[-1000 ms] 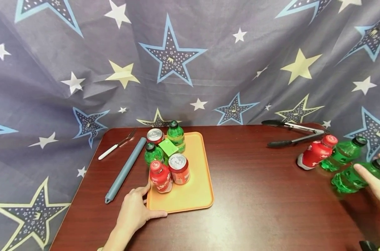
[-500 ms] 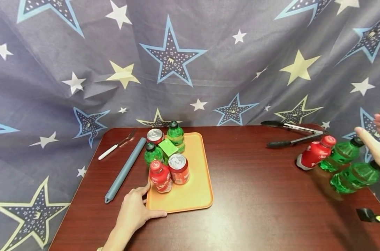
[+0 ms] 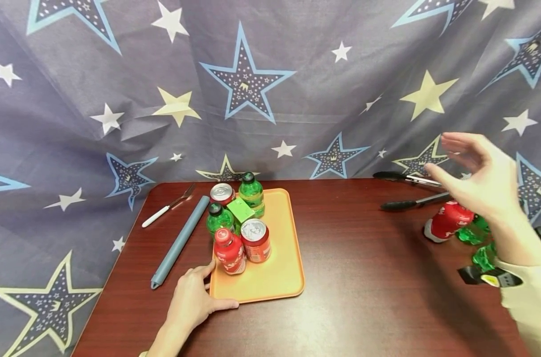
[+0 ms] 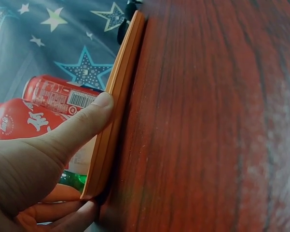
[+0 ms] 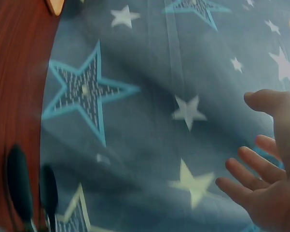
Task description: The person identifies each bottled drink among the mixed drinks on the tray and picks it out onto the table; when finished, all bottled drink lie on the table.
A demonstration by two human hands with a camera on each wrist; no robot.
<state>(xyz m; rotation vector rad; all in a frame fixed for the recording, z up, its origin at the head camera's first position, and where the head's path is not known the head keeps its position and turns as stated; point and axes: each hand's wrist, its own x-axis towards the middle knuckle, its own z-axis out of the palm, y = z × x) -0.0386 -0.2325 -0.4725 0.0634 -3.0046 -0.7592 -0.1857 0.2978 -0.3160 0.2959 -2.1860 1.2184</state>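
Note:
My left hand (image 3: 192,297) grips the near left corner of an orange tray (image 3: 279,270), thumb (image 4: 82,125) on the front rim and fingers round the side. Crowded along the tray's left are a red bottle (image 3: 229,253), a front can (image 3: 257,245), a rear can (image 3: 222,193), two green bottles (image 3: 252,196) and a small green box (image 3: 241,210). Over the table's right side, my right hand (image 3: 486,178) is raised in the air, holding nothing, thumb and fingers spread apart. Behind and below it stand another red bottle (image 3: 448,221) and two more green bottles (image 3: 472,232), partly hidden by the arm.
Tongs (image 3: 399,204) with black tips lie at the back right, near the starred cloth (image 3: 364,99) hanging behind the table. Left of the tray lie a grey-blue rod (image 3: 181,243) and a white-handled fork (image 3: 156,216). Brown tabletop (image 3: 359,258) stretches between tray and right-hand bottles.
My right hand has left the green bottle at the far right, rising and moving left, off the bottles and nearer the tongs. The left hand and tray have stayed put.

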